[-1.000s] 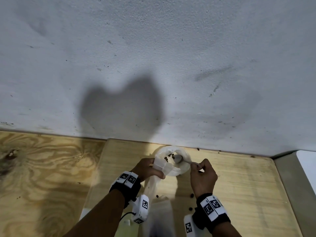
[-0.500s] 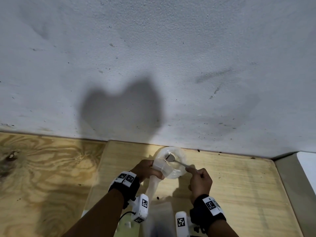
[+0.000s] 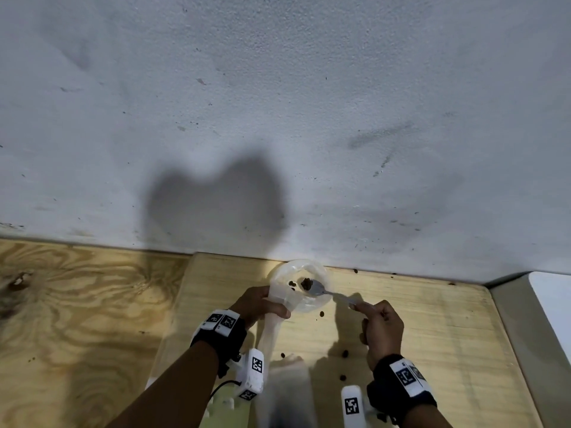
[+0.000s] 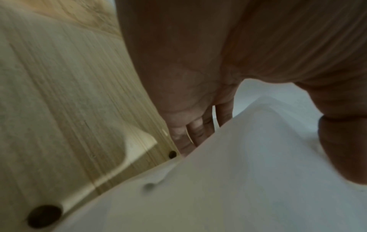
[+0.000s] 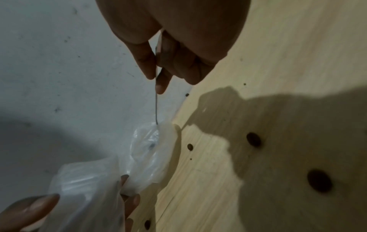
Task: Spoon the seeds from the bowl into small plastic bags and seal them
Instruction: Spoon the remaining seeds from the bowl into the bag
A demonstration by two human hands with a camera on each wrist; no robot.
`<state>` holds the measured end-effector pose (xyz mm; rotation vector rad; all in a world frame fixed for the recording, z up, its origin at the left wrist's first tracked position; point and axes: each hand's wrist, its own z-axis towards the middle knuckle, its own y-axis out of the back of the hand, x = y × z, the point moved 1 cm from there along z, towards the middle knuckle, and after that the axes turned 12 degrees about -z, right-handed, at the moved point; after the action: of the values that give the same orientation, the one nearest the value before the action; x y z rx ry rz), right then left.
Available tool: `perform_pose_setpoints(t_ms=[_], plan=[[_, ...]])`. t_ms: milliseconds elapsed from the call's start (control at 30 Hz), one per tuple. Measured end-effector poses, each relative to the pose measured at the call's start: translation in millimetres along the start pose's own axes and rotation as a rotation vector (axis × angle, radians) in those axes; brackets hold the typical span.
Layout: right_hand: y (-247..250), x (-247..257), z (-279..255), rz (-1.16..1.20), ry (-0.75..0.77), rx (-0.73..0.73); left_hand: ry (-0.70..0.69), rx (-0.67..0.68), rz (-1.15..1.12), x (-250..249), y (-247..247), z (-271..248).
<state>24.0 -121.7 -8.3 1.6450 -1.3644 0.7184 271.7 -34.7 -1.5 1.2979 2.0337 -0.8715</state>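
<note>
A translucent white bowl (image 3: 321, 273) stands on the wooden board by the wall, with a few dark seeds (image 3: 292, 284) inside. My right hand (image 3: 358, 307) pinches the handle of a metal spoon (image 3: 318, 290); its tip lies in the bowl with a clump of seeds on it. In the right wrist view the thin spoon handle (image 5: 156, 103) runs from my fingers (image 5: 147, 69) down to the bowl (image 5: 158, 157). My left hand (image 3: 275, 304) grips a clear plastic bag (image 3: 272, 332) at the bowl's near left rim. The bag (image 4: 248, 172) fills the left wrist view below my palm.
Loose seeds (image 3: 344, 353) lie scattered on the pale wooden board (image 3: 432, 335), and a few sit along the wall's foot (image 3: 355, 270). The grey wall (image 3: 278, 118) rises right behind the bowl. A darker plywood surface (image 3: 77, 304) lies to the left.
My right hand has drawn back a little to the right. The spoon's tip, bare half a second ago, now bears a clump of seeds. The left hand keeps hold of the bag.
</note>
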Motion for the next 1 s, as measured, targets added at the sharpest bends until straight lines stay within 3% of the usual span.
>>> perform_pose_setpoints(t_ms=[133,333,633,1000], plan=[[-7,8,5,-0.114,0.056,0.013,0.010,0.016,0.010,1,-5,0],[-24,11,10,-0.223,0.008,-0.006,0.017,0.023,0.009,0,-9,2],[-39,-5,15,-0.094,-0.180,-0.074,0.032,0.012,-0.006,2,-5,4],[-40,-20,21,-0.078,-0.059,0.001,0.051,0.000,-0.025,4,2,6]])
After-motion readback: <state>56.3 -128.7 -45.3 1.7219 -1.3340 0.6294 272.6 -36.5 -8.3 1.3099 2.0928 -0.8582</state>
